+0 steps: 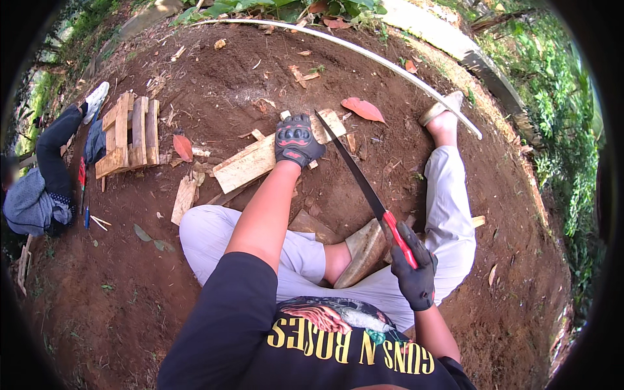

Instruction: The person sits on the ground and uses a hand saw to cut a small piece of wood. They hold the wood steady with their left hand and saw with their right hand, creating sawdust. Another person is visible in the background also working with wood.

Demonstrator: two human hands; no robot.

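Over on the left, another person (pixel 32 195) sits by a slatted frame (pixel 138 140). Next, a board (pixel 247 166) lies low over the dirt (pixel 136 286), the left hand (pixel 298 141) on top; I can't tell whether its grip closes. The saw (pixel 372 197) slants rightward to the right hand (pixel 415 270), clasped around its handle.

- Brown soil (pixel 136 276) spreads under me.
- Ahead of me on it: a red leaf (pixel 364 109), a long pale strip (pixel 390 65).
- On my left: a slatted frame (pixel 152 133), wood scrap (pixel 184 199).
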